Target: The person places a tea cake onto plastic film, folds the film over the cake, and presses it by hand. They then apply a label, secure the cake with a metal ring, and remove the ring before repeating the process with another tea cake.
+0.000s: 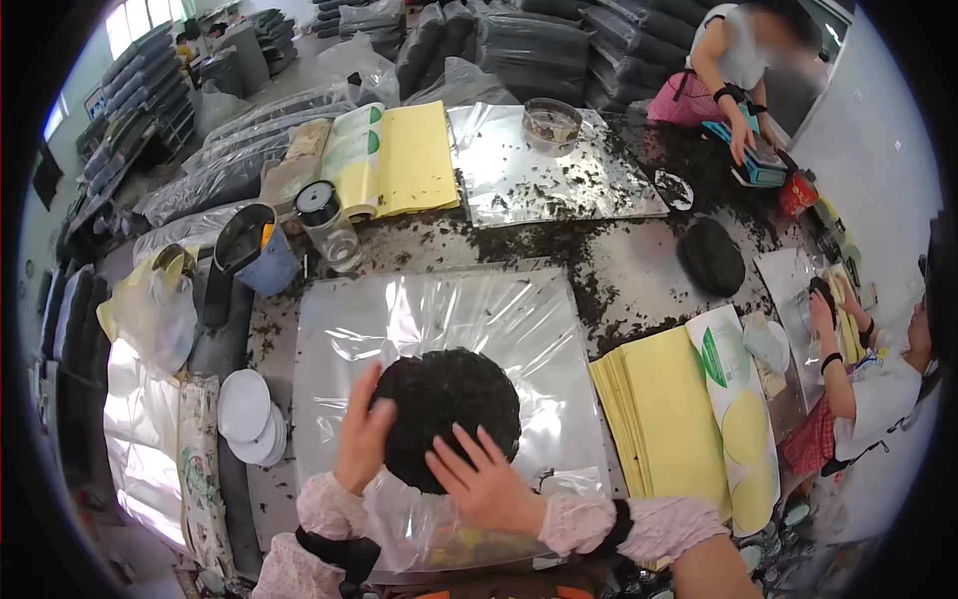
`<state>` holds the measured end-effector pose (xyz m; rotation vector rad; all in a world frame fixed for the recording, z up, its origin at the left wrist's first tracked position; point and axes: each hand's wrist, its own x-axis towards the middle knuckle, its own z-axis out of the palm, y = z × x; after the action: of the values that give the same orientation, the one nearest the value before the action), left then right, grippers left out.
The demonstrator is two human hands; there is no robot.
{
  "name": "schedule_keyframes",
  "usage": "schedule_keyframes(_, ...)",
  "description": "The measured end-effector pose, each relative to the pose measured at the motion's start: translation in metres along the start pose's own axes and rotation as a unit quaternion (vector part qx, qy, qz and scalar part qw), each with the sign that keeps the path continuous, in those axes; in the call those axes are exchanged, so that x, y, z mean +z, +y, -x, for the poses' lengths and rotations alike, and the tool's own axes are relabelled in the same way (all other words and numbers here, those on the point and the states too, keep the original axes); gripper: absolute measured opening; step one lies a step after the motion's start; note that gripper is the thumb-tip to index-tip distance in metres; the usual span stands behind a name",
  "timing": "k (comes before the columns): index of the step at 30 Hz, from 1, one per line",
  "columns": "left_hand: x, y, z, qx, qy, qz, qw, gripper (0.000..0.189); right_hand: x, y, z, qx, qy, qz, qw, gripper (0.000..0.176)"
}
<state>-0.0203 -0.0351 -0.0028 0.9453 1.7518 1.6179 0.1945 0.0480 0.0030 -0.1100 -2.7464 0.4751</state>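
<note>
Daylight blazes white through a window at upper left, while glare streaks the clear plastic sheet on a bright workroom's table. The left hand shows slight blur, a smudged patch veils part of a co-worker, and fisheye distortion curves the edges into black.

A pale wall stands right — a bright window glows upper left.

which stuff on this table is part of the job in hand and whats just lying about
Apparently in use:
dark round mass, right hand on it, left hand at its edge
clear plastic sheeting beneath

Seemingly just lying about:
blue container
lidded jar
white discs
</note>
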Motion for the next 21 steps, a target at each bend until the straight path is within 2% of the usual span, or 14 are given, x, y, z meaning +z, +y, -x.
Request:
schedule_keyframes(2, 0.006, -0.020, 0.006, 0.109, -0.009, -0.275, 0.955, 0.058, -0.005, 0.001, -0.003, 0.005, 0.011, -0.052, 0.999, 0.049)
schedule_keyframes(3, 0.011, -0.017, 0.008, 0.112, 0.018, -0.245, 0.963, 0.057, -0.012, 0.006, -0.006, 0.005, 0.014, -0.078, 0.997, 0.045)
schedule_keyframes(6, 0.012, -0.018, 0.008, 0.099, 0.030, -0.235, 0.966, 0.059, -0.036, 0.034, -0.018, 0.120, 0.055, -0.124, 0.983, 0.030)
schedule_keyframes(8, 0.012, -0.022, 0.008, 0.107, 0.032, -0.228, 0.967, 0.059, -0.034, 0.057, -0.048, 0.105, 0.097, -0.078, 0.987, 0.025)
schedule_keyframes(9, 0.012, -0.024, 0.008, 0.111, 0.035, -0.226, 0.967, 0.059, -0.025, 0.066, -0.065, 0.093, 0.119, -0.067, 0.986, 0.016)
schedule_keyframes(12, 0.012, -0.025, 0.007, 0.118, 0.030, -0.233, 0.965, 0.059, 0.007, 0.086, -0.087, 0.122, 0.041, 0.038, 0.991, 0.010)
schedule_keyframes(13, 0.009, -0.024, 0.008, 0.120, 0.028, -0.243, 0.962, 0.058, 0.002, 0.085, -0.087, 0.096, 0.065, 0.020, 0.993, 0.012)
schedule_keyframes(15, 0.010, -0.023, 0.007, 0.124, 0.029, -0.253, 0.959, 0.056, -0.036, 0.090, -0.068, 0.112, 0.108, -0.009, 0.988, 0.009)
schedule_keyframes(16, 0.011, -0.023, 0.009, 0.115, 0.034, -0.241, 0.963, 0.056, -0.062, 0.104, -0.041, 0.183, 0.151, -0.146, 0.960, 0.009)
schedule_keyframes(17, 0.011, -0.020, 0.009, 0.107, 0.037, -0.229, 0.967, 0.056, -0.074, 0.127, -0.003, 0.256, 0.252, -0.187, 0.914, 0.014)
schedule_keyframes(18, 0.011, -0.019, 0.009, 0.100, 0.039, -0.217, 0.970, 0.055, -0.102, 0.144, 0.027, 0.354, 0.358, -0.365, 0.783, 0.025)
schedule_keyframes(19, 0.011, -0.020, 0.009, 0.102, 0.039, -0.219, 0.970, 0.055, -0.108, 0.189, 0.097, 0.402, 0.379, -0.308, 0.775, 0.032)
schedule_keyframes(20, 0.012, -0.021, 0.011, 0.103, 0.042, -0.223, 0.968, 0.055, -0.108, 0.192, 0.114, 0.502, 0.480, -0.257, 0.672, 0.025)
schedule_keyframes(21, 0.013, -0.021, 0.009, 0.106, 0.046, -0.228, 0.967, 0.055, -0.105, 0.172, 0.105, 0.469, 0.427, -0.184, 0.750, 0.018)
